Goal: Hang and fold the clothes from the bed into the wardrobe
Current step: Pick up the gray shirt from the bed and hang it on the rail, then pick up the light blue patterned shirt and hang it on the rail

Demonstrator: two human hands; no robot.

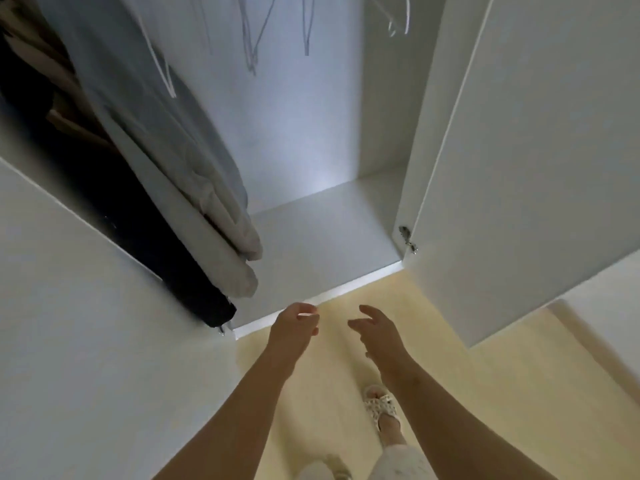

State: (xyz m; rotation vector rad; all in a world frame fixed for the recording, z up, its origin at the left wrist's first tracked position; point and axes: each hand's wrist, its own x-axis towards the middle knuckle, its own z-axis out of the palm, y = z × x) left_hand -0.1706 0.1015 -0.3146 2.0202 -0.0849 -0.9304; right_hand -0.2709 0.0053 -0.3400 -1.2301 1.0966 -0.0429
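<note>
Both hands out in front of me, low, at the wardrobe (311,133) threshold. Left hand (296,323): fingers loosely curled, nothing in it, over the front edge of the base (329,237). Right hand (381,332): fingers spread and relaxed, nothing in it, over the floor (450,358) just short of that edge. The hands are near each other, not touching.

Wardrobe is open. Left door (69,306) swung toward me on the left, right door (536,168) swung out on the right, hinge (407,239) visible at its lower inner corner.

Clothes I can see are all in the wardrobe's left side:
- grey garment (156,133) hanging long, its pale lower ends bunched just above the base
- black garment (156,244) left of it, against it, its bottom end close to the left door's lower corner
- something brownish behind the black one at the far left; too dark to tell what it is

Middle and right of the wardrobe: bare hangers (252,36) up top, thin wire ones in the centre, a white one by the right wall. Blurred, can't count them.

Floor is pale yellow. My slipper (381,405) shows below the right forearm.
</note>
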